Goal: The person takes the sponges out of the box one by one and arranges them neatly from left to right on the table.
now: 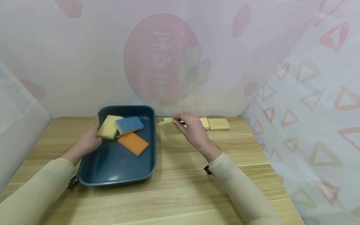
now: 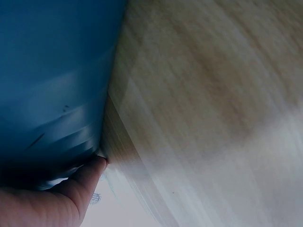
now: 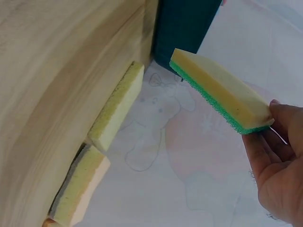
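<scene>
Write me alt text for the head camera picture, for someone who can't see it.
A person's right hand lifts a pale yellow sponge above a wooden table, beside a dark blue tray whose left rim the left hand grips. In the tray lie yellow, blue and orange sponges; more sponges sit at the table's far edge.

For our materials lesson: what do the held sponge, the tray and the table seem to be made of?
Sponge: soft yellow foam with a coarse green scouring layer. Tray: probably plastic, smooth dark blue with a slight sheen. Table: wood or wood-look laminate, pale matte with visible grain.
</scene>
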`<move>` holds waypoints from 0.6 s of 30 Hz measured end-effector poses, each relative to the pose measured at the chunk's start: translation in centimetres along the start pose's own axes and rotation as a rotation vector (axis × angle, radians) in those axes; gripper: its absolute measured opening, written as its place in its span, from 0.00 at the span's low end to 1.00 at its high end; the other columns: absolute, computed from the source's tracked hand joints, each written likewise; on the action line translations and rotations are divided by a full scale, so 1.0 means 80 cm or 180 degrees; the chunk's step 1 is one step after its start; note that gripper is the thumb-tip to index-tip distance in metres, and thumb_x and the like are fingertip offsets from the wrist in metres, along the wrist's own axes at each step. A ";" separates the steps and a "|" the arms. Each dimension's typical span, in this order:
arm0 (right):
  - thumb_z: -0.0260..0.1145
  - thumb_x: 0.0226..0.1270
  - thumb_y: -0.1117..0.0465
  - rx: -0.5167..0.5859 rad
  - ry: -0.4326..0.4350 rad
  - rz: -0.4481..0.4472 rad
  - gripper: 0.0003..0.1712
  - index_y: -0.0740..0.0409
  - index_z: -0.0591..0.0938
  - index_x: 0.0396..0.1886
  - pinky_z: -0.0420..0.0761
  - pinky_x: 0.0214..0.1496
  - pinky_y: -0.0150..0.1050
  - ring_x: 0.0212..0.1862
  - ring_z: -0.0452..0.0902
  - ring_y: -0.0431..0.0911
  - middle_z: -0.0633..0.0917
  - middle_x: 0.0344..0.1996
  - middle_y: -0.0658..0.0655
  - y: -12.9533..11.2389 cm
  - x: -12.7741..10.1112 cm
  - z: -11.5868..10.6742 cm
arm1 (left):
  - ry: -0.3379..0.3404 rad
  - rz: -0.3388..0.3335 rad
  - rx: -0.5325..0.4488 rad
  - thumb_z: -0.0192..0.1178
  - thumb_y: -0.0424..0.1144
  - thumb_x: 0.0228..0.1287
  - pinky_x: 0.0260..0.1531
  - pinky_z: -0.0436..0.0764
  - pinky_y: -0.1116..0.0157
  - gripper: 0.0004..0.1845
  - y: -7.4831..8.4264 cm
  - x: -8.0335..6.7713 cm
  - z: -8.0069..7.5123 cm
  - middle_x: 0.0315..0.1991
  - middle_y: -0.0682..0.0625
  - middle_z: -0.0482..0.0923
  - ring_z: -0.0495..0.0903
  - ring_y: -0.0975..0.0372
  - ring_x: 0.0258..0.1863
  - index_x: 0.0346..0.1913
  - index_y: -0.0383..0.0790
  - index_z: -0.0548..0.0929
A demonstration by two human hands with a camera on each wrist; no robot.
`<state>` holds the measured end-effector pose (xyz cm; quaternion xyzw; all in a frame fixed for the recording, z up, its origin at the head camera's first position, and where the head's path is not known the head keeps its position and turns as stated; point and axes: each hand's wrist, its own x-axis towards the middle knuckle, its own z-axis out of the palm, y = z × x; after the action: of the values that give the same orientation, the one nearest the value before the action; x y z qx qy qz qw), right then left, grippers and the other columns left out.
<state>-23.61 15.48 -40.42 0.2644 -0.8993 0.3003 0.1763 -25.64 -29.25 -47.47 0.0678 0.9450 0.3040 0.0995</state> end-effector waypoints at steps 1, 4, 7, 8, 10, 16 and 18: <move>0.75 0.86 0.61 0.0016 -0.0016 0.0018 0.11 0.62 0.95 0.57 0.96 0.61 0.47 0.57 0.97 0.54 0.99 0.54 0.60 0.001 -0.001 0.001 | -0.0001 -0.0003 0.0000 0.50 0.24 0.75 0.29 0.73 0.57 0.56 0.000 0.000 0.000 0.82 0.04 0.52 0.72 0.51 0.28 0.92 0.24 0.22; 0.75 0.86 0.60 0.0060 -0.0099 0.0103 0.11 0.61 0.95 0.57 0.96 0.62 0.46 0.57 0.97 0.53 0.99 0.54 0.59 0.006 -0.006 0.006 | -0.0008 -0.0013 -0.0006 0.50 0.24 0.75 0.29 0.74 0.57 0.56 0.001 -0.001 -0.001 0.82 0.04 0.54 0.72 0.51 0.28 0.92 0.24 0.22; 0.75 0.87 0.59 0.0092 -0.0207 0.0194 0.11 0.59 0.95 0.57 0.96 0.62 0.46 0.57 0.97 0.52 0.98 0.54 0.58 0.011 -0.011 0.010 | -0.0019 -0.0017 -0.0005 0.50 0.24 0.75 0.29 0.74 0.57 0.56 0.002 0.000 -0.001 0.80 0.04 0.56 0.72 0.51 0.27 0.92 0.24 0.22; 0.74 0.87 0.59 0.0117 -0.0242 0.0233 0.11 0.59 0.95 0.58 0.96 0.62 0.46 0.57 0.97 0.52 0.98 0.54 0.58 0.013 -0.013 0.012 | -0.0019 -0.0016 -0.0004 0.50 0.24 0.75 0.29 0.74 0.57 0.56 0.002 0.000 -0.001 0.80 0.04 0.56 0.72 0.51 0.28 0.92 0.24 0.22; 0.74 0.87 0.58 0.0218 -0.0288 0.0326 0.11 0.58 0.95 0.58 0.96 0.61 0.46 0.57 0.96 0.51 0.98 0.54 0.57 0.017 -0.016 0.015 | -0.0025 -0.0014 -0.0009 0.50 0.24 0.75 0.30 0.74 0.56 0.56 0.002 0.000 -0.001 0.81 0.04 0.54 0.72 0.50 0.28 0.92 0.24 0.22; 0.75 0.87 0.60 0.0606 -0.0349 0.0634 0.11 0.60 0.95 0.57 0.96 0.63 0.46 0.58 0.96 0.52 0.98 0.54 0.58 0.033 -0.023 0.021 | -0.0026 -0.0025 -0.0019 0.50 0.23 0.75 0.31 0.75 0.55 0.56 0.003 0.000 -0.002 0.84 0.05 0.48 0.73 0.50 0.29 0.92 0.24 0.22; 0.75 0.87 0.60 0.0635 -0.0381 0.0699 0.11 0.60 0.95 0.57 0.96 0.64 0.46 0.57 0.96 0.52 0.98 0.54 0.58 0.039 -0.025 0.022 | -0.0022 -0.0029 -0.0012 0.50 0.24 0.75 0.31 0.75 0.55 0.56 0.003 -0.001 -0.002 0.83 0.05 0.49 0.73 0.50 0.29 0.92 0.24 0.23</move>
<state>-24.11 17.26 -44.10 0.1982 -0.8974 0.3893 0.0613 -25.60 -29.11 -47.19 0.0644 0.9444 0.3051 0.1042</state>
